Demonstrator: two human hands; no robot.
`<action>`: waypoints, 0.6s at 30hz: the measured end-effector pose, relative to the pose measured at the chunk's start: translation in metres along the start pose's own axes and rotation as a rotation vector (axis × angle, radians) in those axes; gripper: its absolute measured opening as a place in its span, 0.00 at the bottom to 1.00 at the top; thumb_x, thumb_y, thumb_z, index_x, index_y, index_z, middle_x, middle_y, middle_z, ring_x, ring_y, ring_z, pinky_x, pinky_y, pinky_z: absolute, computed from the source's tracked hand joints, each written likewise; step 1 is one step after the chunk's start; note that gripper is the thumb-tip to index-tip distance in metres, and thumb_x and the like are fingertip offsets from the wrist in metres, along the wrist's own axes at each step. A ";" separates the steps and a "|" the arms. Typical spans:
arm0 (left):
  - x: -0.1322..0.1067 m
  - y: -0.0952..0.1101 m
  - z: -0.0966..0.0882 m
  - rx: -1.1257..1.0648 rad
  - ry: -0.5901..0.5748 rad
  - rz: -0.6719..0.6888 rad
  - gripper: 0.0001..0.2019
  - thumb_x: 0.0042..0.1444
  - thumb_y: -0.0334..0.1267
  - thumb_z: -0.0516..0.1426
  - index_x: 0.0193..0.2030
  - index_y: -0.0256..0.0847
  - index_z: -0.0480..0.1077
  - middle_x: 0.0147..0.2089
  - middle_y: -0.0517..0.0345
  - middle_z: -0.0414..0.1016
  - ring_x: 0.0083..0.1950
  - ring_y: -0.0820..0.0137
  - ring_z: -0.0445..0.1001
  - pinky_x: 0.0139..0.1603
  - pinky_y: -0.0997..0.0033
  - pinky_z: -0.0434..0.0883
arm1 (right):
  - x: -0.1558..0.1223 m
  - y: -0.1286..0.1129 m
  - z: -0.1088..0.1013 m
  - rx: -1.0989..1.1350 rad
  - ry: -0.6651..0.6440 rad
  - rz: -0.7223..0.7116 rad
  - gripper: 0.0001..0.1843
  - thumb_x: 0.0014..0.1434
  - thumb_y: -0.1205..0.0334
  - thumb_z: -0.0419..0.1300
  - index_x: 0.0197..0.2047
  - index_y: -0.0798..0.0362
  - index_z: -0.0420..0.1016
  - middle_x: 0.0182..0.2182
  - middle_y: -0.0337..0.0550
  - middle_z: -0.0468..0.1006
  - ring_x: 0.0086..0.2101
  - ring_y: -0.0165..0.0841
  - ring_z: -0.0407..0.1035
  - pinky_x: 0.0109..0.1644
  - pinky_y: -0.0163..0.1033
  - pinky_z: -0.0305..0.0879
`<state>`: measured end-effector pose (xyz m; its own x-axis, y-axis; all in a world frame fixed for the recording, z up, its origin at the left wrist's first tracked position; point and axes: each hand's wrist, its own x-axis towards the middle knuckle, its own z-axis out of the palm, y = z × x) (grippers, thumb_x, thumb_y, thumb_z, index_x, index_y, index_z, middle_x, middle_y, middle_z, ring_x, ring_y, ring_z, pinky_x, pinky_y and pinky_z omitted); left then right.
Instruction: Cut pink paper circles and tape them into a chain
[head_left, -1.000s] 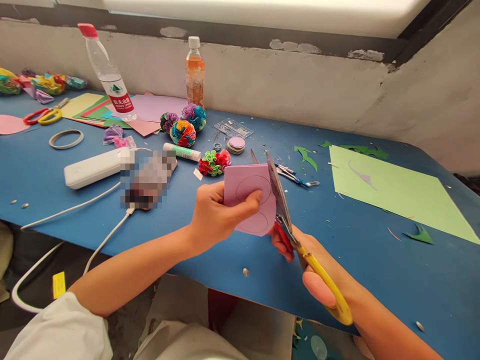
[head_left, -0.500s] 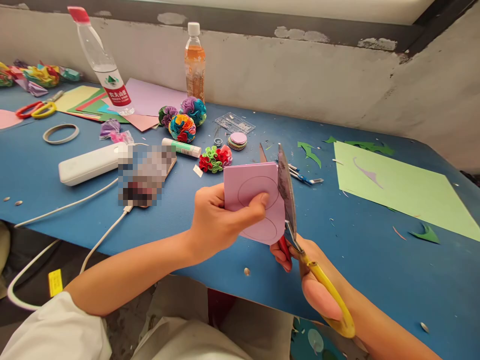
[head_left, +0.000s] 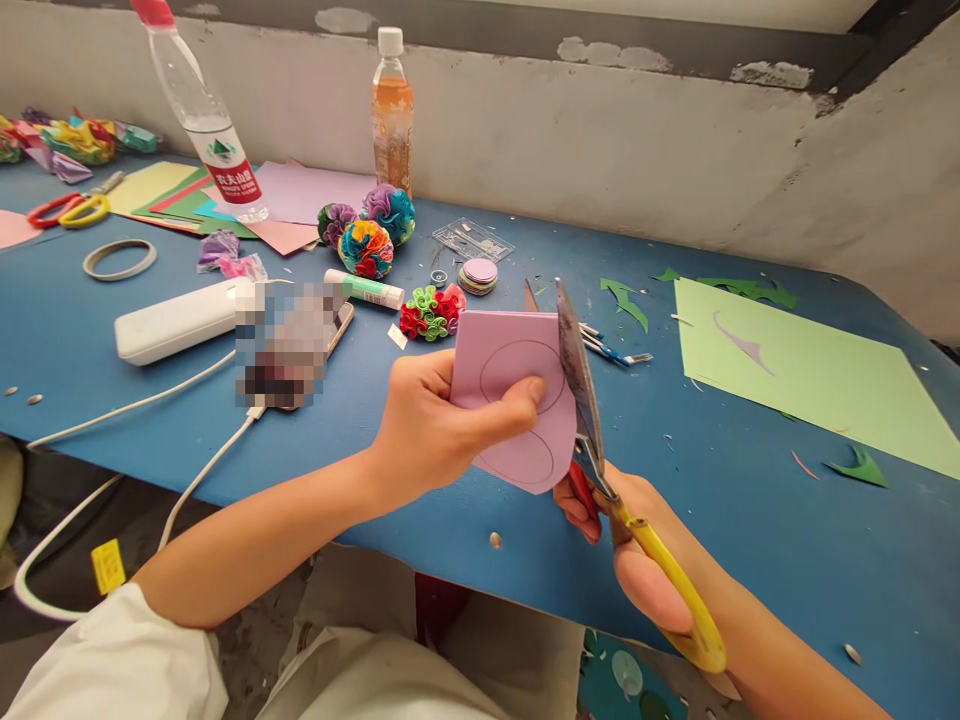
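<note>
- Resting at the left, toward the worktop's [head_left: 750, 520] back edge, are the spare scissors [head_left: 79, 203]; a tape ring [head_left: 120, 275] lies on their near side.
- Nearer the front edge sits a white power bank [head_left: 176, 322], a phone [head_left: 296, 340] just beside it.
- Ruffled paper balls [head_left: 365, 248] cluster toward the back edge, a glue stick [head_left: 365, 289] just in front of them.
- The left hand [head_left: 427, 430] reaches in over the front edge, its grip closed on the purple card [head_left: 472, 335], thumb flat on the face, fingers mostly hidden.
- Held above the worktop, the card shows two drawn circles [head_left: 525, 465], the upper partly under the thumb. A stack of paper discs [head_left: 478, 275] stands beyond, nearer the back edge.
- The right hand [head_left: 637, 500] has its grip wrapped round the handles of the cutting scissors [head_left: 581, 380]; their blades stand parted, the card's right side apparently between them. The step in hand looks like trimming beside the upper circle; the next move calls for closing the blades along that curve, with the left thumb kept clear.
- A pale green sheet [head_left: 802, 375] bearing a purple offcut [head_left: 748, 350] lies toward the right edge.
</note>
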<state>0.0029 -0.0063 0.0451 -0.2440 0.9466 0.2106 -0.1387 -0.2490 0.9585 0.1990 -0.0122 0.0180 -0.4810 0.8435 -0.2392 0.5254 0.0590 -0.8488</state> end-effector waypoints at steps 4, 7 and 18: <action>0.001 -0.001 -0.002 -0.006 -0.042 -0.018 0.09 0.42 0.37 0.66 0.18 0.36 0.73 0.20 0.61 0.69 0.23 0.76 0.66 0.18 0.80 0.65 | -0.001 0.002 -0.004 -0.080 0.021 -0.032 0.44 0.31 0.13 0.49 0.28 0.48 0.55 0.17 0.32 0.56 0.19 0.27 0.45 0.19 0.36 0.46; 0.001 -0.001 -0.004 -0.014 -0.063 -0.015 0.09 0.42 0.37 0.67 0.19 0.36 0.73 0.21 0.62 0.70 0.23 0.76 0.67 0.19 0.80 0.66 | -0.003 0.001 -0.005 -0.110 0.017 0.006 0.33 0.42 0.25 0.55 0.29 0.48 0.56 0.17 0.32 0.56 0.19 0.27 0.47 0.20 0.36 0.48; 0.010 0.004 -0.013 0.048 -0.152 -0.019 0.16 0.42 0.38 0.68 0.17 0.37 0.66 0.18 0.63 0.63 0.20 0.78 0.61 0.16 0.79 0.58 | -0.008 0.014 -0.012 -0.028 0.019 0.072 0.17 0.51 0.45 0.58 0.33 0.48 0.61 0.20 0.33 0.59 0.20 0.29 0.51 0.20 0.36 0.54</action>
<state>-0.0124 -0.0002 0.0491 -0.0936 0.9719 0.2158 -0.0952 -0.2245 0.9698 0.2187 -0.0119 0.0135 -0.4282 0.8559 -0.2901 0.5781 0.0127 -0.8159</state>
